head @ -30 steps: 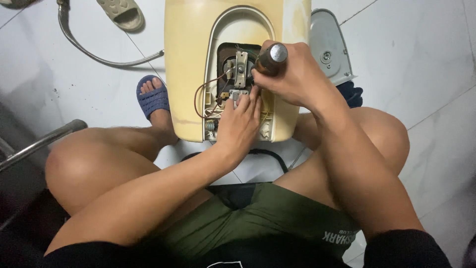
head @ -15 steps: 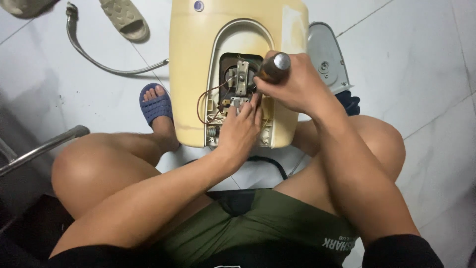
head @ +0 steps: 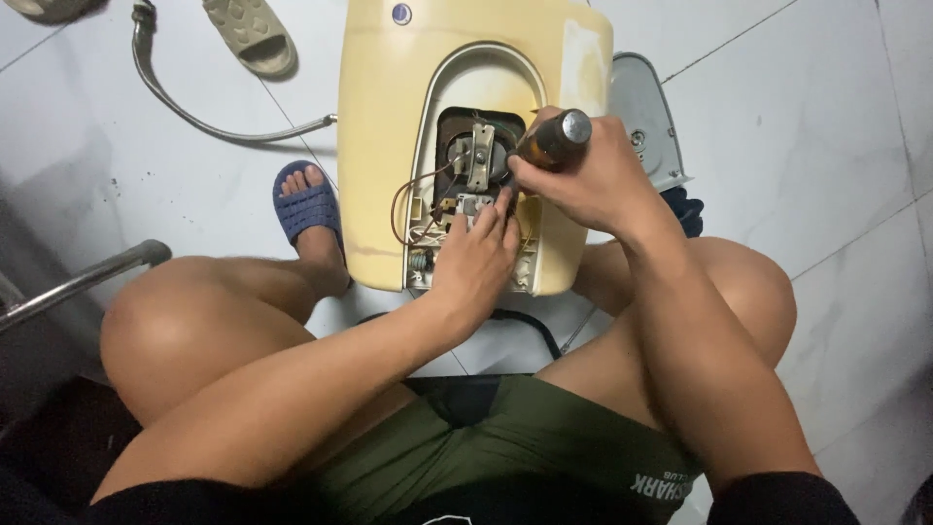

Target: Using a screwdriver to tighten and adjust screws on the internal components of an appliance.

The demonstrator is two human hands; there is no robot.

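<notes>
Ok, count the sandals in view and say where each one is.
2, maybe 3. A beige sandal lies loose at the top left; a blue sandal is worn on the foot left of the yellow appliance. A dark shape at the right knee may be another.

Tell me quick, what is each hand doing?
Left hand: open, fingers resting on the wiring inside the yellow casing.
Right hand: closed around a screwdriver.

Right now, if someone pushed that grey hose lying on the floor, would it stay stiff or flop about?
The grey hose would probably flop: it lies in a loose curve across the tiles. It looks thin, so likely light for its length. On the smooth floor it may slide rather than roll.
</notes>
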